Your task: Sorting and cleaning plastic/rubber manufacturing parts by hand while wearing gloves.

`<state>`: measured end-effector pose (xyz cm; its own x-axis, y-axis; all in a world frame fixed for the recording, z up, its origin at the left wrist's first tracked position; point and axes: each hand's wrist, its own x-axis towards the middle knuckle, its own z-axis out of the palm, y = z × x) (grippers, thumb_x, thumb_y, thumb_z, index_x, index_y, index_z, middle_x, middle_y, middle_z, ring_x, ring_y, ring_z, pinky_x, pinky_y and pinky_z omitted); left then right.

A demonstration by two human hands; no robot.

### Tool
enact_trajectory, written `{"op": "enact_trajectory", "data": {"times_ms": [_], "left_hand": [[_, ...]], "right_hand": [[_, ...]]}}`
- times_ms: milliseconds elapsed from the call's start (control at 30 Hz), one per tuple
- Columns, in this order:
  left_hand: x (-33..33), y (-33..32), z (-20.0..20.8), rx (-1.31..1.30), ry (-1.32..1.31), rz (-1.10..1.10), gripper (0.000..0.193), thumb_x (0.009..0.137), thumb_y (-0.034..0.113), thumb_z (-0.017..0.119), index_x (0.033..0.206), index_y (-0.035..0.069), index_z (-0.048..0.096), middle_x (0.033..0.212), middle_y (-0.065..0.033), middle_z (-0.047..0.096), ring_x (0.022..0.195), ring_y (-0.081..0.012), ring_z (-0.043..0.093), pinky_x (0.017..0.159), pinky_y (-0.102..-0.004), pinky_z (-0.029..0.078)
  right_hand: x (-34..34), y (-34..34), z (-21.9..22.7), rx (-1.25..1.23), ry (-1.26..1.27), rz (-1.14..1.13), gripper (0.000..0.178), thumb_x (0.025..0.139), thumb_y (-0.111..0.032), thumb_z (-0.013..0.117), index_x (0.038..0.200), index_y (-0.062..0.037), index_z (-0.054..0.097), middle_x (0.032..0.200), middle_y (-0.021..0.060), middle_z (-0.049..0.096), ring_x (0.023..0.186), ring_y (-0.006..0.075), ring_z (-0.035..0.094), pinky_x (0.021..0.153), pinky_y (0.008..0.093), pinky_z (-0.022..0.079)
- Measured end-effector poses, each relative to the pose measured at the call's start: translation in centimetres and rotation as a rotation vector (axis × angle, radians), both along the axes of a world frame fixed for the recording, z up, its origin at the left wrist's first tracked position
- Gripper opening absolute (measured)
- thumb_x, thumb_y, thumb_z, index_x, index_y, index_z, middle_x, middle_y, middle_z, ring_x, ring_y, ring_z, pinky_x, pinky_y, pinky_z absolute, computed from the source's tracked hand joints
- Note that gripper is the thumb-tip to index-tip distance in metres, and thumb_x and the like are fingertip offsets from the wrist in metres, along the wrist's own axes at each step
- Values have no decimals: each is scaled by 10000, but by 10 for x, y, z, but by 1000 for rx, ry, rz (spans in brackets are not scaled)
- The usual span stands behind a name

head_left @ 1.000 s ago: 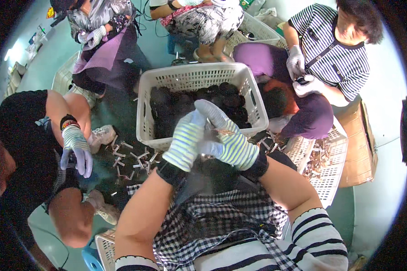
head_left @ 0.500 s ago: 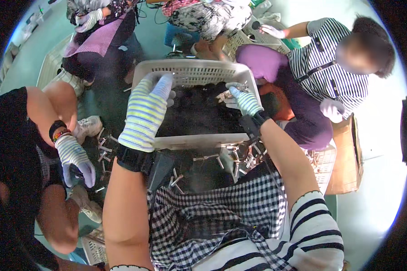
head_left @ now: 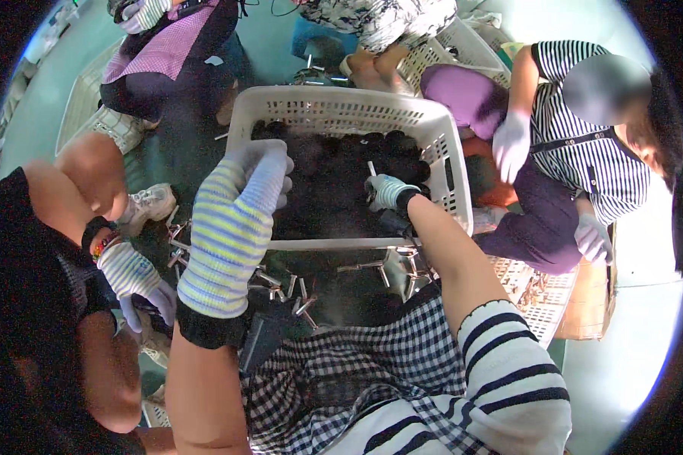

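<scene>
My left hand (head_left: 235, 220), in a glove striped pale blue and yellow-green, is raised over the left part of a white plastic basket (head_left: 341, 244). Its fingers are curled together; anything inside them is hidden from view. Inside the basket lies a heap of round black pieces (head_left: 326, 163). My right hand (head_left: 391, 191), in a similar glove, is lower, over the right side of this heap. Its fingers are closed round a short silvery rod-like piece (head_left: 371, 167) that sticks up from them.
Silvery metal pieces (head_left: 300, 303) lie scattered before the basket. A co-worker's gloved hand (head_left: 133, 277) is at the left. Another person in striped clothing (head_left: 577, 152) sits at the right by a crate of metal pieces (head_left: 535, 292) and a cardboard box (head_left: 588, 303).
My right hand has moved down and left into the basket area, and fewer metal pieces show in it. My left hand looks nearer and its fingers more curled. The right co-worker's raised hand has lowered.
</scene>
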<state>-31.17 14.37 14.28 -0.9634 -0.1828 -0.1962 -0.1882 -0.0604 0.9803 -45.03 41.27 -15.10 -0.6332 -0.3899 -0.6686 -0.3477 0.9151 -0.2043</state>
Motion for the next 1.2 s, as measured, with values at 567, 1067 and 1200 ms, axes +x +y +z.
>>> {"op": "enact_trajectory", "data": {"times_ms": [567, 1067, 1200], "left_hand": [[3, -10, -1, -60, 25, -37, 273, 931, 215, 594, 1089, -4, 636, 875, -27, 632, 727, -58, 530, 661, -201, 441], [45, -8, -7, -260, 134, -64, 254, 957, 219, 554, 1120, 37, 623, 947, -39, 661, 840, -89, 609, 750, -221, 484], [68, -8, -32, -298, 132, -57, 249, 961, 183, 522, 1120, 22, 626, 942, -35, 653, 852, -84, 597, 777, -226, 477]], "right_hand": [[11, -18, 31, -95, 67, -101, 475, 778, -223, 616, 1233, -94, 582, 1177, 215, 612, 1094, 348, 594, 922, 427, 485], [22, 81, 28, -154, 589, -551, 572, 725, -158, 763, 1255, -90, 559, 1286, 195, 543, 1178, 358, 522, 1019, 397, 412], [17, 80, -12, -211, 438, -458, 830, 693, -302, 800, 1402, -130, 404, 1375, 198, 450, 1246, 330, 479, 1058, 375, 391]]}}
